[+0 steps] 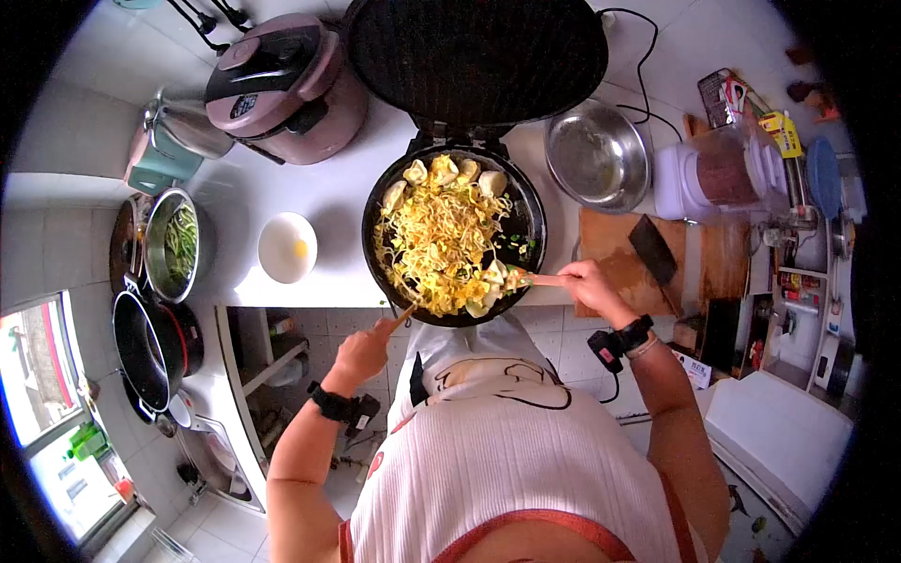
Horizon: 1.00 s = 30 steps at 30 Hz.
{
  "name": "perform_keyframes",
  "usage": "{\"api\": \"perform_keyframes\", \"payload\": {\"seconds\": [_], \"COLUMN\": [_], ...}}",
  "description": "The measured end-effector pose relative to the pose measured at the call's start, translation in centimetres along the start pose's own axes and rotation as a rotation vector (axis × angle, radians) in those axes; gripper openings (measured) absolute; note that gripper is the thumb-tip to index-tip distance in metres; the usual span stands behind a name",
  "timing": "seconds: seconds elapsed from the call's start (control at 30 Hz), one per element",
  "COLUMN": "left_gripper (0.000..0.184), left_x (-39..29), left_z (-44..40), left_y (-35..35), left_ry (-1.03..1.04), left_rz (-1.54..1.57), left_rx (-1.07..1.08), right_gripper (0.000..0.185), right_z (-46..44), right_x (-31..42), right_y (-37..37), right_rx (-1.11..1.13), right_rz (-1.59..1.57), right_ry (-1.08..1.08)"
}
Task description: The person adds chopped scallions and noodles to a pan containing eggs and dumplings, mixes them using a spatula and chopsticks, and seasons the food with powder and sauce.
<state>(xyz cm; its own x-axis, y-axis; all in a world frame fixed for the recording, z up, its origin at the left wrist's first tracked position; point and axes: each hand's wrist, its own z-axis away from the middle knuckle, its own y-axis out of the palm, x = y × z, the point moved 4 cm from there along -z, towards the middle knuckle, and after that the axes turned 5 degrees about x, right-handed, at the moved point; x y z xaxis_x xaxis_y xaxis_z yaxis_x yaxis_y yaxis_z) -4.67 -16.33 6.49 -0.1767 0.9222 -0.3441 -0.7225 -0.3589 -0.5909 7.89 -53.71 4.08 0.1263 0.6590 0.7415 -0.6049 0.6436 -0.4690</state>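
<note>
A round black electric griddle pan (pixel 537 211) lies open on the counter, holding noodles (pixel 436 235) mixed with yellow egg and green bits. Dumplings (pixel 492 184) rest along its rim. My right hand (pixel 591 289) is closed around the handle of a spatula (pixel 540 279), whose patterned blade touches the food at the lower right. At the pan's lower left, my left hand (pixel 362 357) grips a thin wooden handle (pixel 404 317); its far end is hidden in the noodles, so I cannot tell the utensil's kind.
A white bowl (pixel 287 248) with a yellow spot inside stands left of the pan. On the right are a steel bowl (pixel 599 155) and a cutting board (pixel 610 235) with a cleaver (pixel 652 250). A rice cooker (pixel 286 89), a pot of greens (pixel 178 246) and a black pan (pixel 145 347) line the left.
</note>
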Motion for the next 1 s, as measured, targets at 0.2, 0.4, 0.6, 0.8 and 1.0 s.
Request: {"api": "perform_keyframes", "payload": {"seconds": [0.2, 0.4, 0.6, 0.8, 1.0], "left_gripper": [0.025, 0.027, 0.031, 0.033, 0.026], "left_x": [1.1, -1.1, 2.3, 2.5, 1.4], "left_z": [-4.6, -3.2, -0.4, -1.3, -3.8], "left_y": [4.3, -1.0, -1.6, 2.1, 3.2], "left_ry": [0.386, 0.242, 0.054, 0.082, 0.260], "left_rz": [0.191, 0.369, -0.114, 0.098, 0.213], "left_rx": [-0.218, -0.188, -0.091, 0.003, -0.202], "right_gripper": [0.015, 0.015, 0.017, 0.016, 0.015], "right_z": [-1.1, -2.1, 0.6, -0.3, -2.0], "right_x": [1.4, 5.0, 5.3, 1.4, 2.1], "right_y": [4.4, 1.1, -2.4, 3.4, 8.7], "right_rx": [0.134, 0.023, -0.014, 0.224, 0.359], "right_rz": [-0.822, -0.700, 0.048, -0.199, -0.847], "right_ry": [0.338, 0.136, 0.039, 0.147, 0.294]}}
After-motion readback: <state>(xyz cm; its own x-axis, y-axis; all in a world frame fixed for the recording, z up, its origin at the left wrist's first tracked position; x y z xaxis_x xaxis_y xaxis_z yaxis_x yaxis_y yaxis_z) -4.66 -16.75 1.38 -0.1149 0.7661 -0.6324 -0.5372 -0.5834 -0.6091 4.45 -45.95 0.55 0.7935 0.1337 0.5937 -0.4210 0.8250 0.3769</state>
